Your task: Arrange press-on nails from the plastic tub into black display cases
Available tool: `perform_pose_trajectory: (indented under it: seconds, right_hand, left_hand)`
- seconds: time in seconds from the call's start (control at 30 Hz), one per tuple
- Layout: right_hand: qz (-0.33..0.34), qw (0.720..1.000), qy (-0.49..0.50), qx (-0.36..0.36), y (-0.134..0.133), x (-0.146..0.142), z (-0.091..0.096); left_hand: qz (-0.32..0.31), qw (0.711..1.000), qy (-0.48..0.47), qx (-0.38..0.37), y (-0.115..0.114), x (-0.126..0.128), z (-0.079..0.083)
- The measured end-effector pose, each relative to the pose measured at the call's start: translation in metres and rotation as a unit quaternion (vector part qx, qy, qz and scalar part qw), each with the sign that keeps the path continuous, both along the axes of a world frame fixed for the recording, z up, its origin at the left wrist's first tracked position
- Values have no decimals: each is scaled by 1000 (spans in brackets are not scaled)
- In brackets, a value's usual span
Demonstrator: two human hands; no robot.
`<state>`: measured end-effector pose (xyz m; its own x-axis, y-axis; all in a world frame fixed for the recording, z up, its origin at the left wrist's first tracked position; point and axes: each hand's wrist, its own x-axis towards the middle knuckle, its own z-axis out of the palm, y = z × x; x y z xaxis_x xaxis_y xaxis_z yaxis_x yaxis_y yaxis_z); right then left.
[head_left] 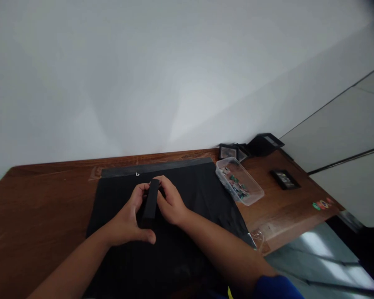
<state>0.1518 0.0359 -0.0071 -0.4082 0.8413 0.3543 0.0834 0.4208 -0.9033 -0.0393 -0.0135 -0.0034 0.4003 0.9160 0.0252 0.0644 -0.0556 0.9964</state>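
Observation:
A flat black box-like object (151, 200) stands on its narrow edge between my two hands, above the black mat (193, 195). My left hand (132, 220) grips its left side, the fingers at the far end and the thumb stretched toward the near end. On the other side, my right hand (171, 201) has its fingers curled around the far right part. The faces of the object are turned away, so its exact kind does not show. A small white piece (137, 174) lies on the mat beyond my left hand.
To the right of the mat stands a clear plastic tub (251, 187) with small colourful pieces inside. Behind it are dark frames (228, 152) and a black case (264, 143). A framed item (284, 179) and colourful stickers (322, 204) sit farther right on the wooden table (34, 207).

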Motion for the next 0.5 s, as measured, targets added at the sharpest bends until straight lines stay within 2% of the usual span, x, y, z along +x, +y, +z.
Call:
perform_pose_trajectory:
  seconds: [0.07, 0.2, 0.27, 0.33, 0.4, 0.5]
  right_hand:
    - [-36, 999, -7, 14, -5, -5, 0]
    - [-65, 997, -18, 31, -9, -6, 0]
    - [-70, 995, -18, 65, -8, -4, 1]
    - [-73, 989, -17, 130, -5, -1, 3]
    - [-70, 975, -6, 212, -2, 3, 5]
    - [-59, 950, 15, 306, 3, 9, 9]
  left_hand:
    - [27, 999, 13, 16, -1, 0, -7]
    - [71, 995, 47, 54, -4, 1, -16]
    - [85, 992, 59, 74, -6, 3, -17]
    - [101, 986, 74, 110, -8, 5, -16]
    - [126, 966, 109, 198, -8, 7, -16]
    - [162, 911, 158, 346, -7, 7, -19]
